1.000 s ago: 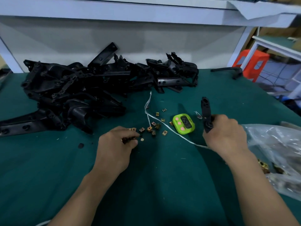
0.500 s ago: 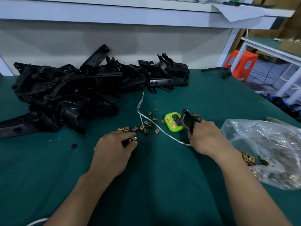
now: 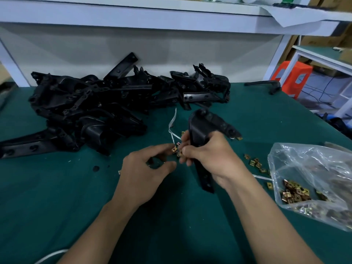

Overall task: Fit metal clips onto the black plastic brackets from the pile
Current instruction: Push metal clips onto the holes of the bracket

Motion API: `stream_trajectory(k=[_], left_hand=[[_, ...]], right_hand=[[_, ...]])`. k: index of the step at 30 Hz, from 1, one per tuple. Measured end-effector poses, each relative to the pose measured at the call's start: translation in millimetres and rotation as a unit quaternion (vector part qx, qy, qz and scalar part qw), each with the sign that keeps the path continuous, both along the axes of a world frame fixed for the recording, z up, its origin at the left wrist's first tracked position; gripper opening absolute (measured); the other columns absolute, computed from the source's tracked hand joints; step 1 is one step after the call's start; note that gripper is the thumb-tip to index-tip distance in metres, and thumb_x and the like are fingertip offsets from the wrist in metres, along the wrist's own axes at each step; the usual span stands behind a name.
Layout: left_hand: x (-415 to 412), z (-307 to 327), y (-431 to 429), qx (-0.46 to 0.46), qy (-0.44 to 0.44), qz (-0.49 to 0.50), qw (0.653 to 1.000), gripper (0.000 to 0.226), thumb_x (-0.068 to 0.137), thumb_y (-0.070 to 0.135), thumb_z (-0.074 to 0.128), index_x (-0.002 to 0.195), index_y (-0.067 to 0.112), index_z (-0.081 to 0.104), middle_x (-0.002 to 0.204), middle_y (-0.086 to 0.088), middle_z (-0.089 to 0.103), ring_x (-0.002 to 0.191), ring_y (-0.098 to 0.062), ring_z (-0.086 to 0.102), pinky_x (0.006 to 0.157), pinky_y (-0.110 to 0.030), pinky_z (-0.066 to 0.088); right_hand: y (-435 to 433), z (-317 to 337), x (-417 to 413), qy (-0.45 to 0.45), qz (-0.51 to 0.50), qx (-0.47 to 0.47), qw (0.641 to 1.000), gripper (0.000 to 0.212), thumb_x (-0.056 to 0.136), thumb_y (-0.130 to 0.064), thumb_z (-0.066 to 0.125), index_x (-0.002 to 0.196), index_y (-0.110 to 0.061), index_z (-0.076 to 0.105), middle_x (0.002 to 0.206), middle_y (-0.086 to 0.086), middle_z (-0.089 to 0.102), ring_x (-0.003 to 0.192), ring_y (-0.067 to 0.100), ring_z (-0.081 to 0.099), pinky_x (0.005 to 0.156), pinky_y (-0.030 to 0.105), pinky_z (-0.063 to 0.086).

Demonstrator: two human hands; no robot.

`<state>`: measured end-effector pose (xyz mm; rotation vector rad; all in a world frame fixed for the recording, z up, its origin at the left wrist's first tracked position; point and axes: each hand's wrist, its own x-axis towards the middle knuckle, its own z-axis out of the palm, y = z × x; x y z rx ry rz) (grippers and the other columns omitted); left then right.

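Grips angled black plastic bracket (image 3: pixel 200 128) in right hand (image 3: pixel 209 155), mid-table. Touches small brass metal clip (image 3: pixel 174 149), just left, with curled left hand (image 3: pixel 144 168); cannot tell whether pinched. Risks dropping clip if skewed.

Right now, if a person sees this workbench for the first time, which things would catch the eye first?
First, the big tangled pile of black brackets at the back left of the green table. In the middle, the right hand grips one bracket, the left hand close beside it, a small gold clip between them. At the right lies a clear bag full of such clips.
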<state>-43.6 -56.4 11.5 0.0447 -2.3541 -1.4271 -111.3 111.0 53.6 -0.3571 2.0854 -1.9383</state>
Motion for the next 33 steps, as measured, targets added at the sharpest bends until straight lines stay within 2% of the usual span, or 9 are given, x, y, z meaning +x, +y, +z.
stream_trajectory(k=[3,9,11,14,19,22,27,30,33], left_hand=[[1,3,-3,0.036,0.007,-0.027,0.999,0.049,0.078,0.012,0.085,0.097,0.055,0.074,0.093,0.027,0.075,0.089,0.003,0.071,0.075,-0.005,0.049],[-4,-2,-4,0.108,-0.007,-0.01,0.994,0.03,0.081,0.01,0.083,0.087,0.04,0.081,0.084,0.014,0.078,0.083,-0.002,0.072,0.076,-0.014,0.054],[-5,-4,-4,0.132,-0.011,-0.006,0.991,0.021,0.085,0.013,0.079,0.085,0.034,0.081,0.078,0.009,0.077,0.073,-0.002,0.07,0.068,-0.012,0.052],[-8,-3,-4,0.193,-0.036,0.017,0.98,0.002,0.08,0.026,0.08,0.078,0.027,0.079,0.072,0.001,0.076,0.068,-0.012,0.072,0.063,-0.015,0.052],[-8,-2,-6,0.252,-0.047,0.045,0.966,0.022,0.059,0.038,0.069,0.073,0.022,0.074,0.075,-0.005,0.077,0.075,-0.027,0.076,0.072,-0.035,0.063],[-8,-2,-7,0.222,-0.052,0.047,0.972,0.013,0.059,0.03,0.072,0.071,0.026,0.072,0.067,-0.005,0.075,0.068,-0.028,0.074,0.071,-0.037,0.059],[-6,0,-10,0.264,-0.084,-0.008,0.961,0.016,0.077,0.007,0.081,0.082,0.022,0.083,0.069,-0.001,0.072,0.061,-0.008,0.062,0.062,-0.015,0.052],[-4,3,-9,0.325,-0.123,-0.036,0.937,0.006,0.081,0.018,0.079,0.085,0.018,0.083,0.071,-0.005,0.073,0.061,-0.012,0.064,0.06,-0.018,0.052],[-4,6,-7,0.36,-0.142,-0.049,0.921,0.024,0.073,0.035,0.078,0.089,0.016,0.083,0.077,-0.009,0.075,0.066,-0.017,0.07,0.061,-0.022,0.055]], right_hand=[[-11,-18,1,-0.027,0.003,-0.065,0.998,0.019,0.083,0.019,0.061,0.088,0.001,0.059,0.066,0.013,0.064,0.051,0.019,0.059,0.048,0.024,0.046],[-8,-31,1,-0.074,0.011,-0.123,0.99,0.02,0.085,0.006,0.071,0.075,-0.009,0.064,0.062,0.01,0.061,0.049,0.019,0.058,0.043,0.023,0.042],[-6,-28,1,-0.049,-0.007,-0.065,0.997,0.016,0.087,-0.001,0.072,0.075,-0.009,0.064,0.063,0.009,0.062,0.048,0.019,0.054,0.042,0.023,0.039],[4,-21,1,0.073,-0.116,0.136,0.981,0.012,0.08,-0.015,0.075,0.076,-0.013,0.064,0.064,-0.002,0.064,0.048,0.015,0.053,0.044,0.023,0.041],[13,-16,15,0.283,-0.081,0.479,0.827,0.019,0.079,-0.023,0.064,0.091,-0.033,0.054,0.072,-0.007,0.057,0.076,0.032,0.06,0.06,0.034,0.035],[10,-19,14,0.282,-0.071,0.501,0.815,0.021,0.079,-0.025,0.062,0.099,-0.031,0.06,0.072,-0.005,0.052,0.081,0.033,0.06,0.063,0.034,0.031],[9,-27,10,0.291,-0.091,0.523,0.796,0.015,0.079,-0.031,0.068,0.089,-0.029,0.056,0.064,-0.008,0.044,0.07,0.031,0.055,0.061,0.034,0.032],[9,-32,9,0.294,-0.097,0.529,0.79,0.016,0.077,-0.029,0.067,0.089,-0.029,0.056,0.062,-0.008,0.039,0.069,0.03,0.053,0.06,0.034,0.031],[9,-35,9,0.298,-0.092,0.534,0.786,0.018,0.077,-0.028,0.067,0.09,-0.028,0.056,0.065,-0.007,0.044,0.076,0.033,0.062,0.06,0.034,0.032]])
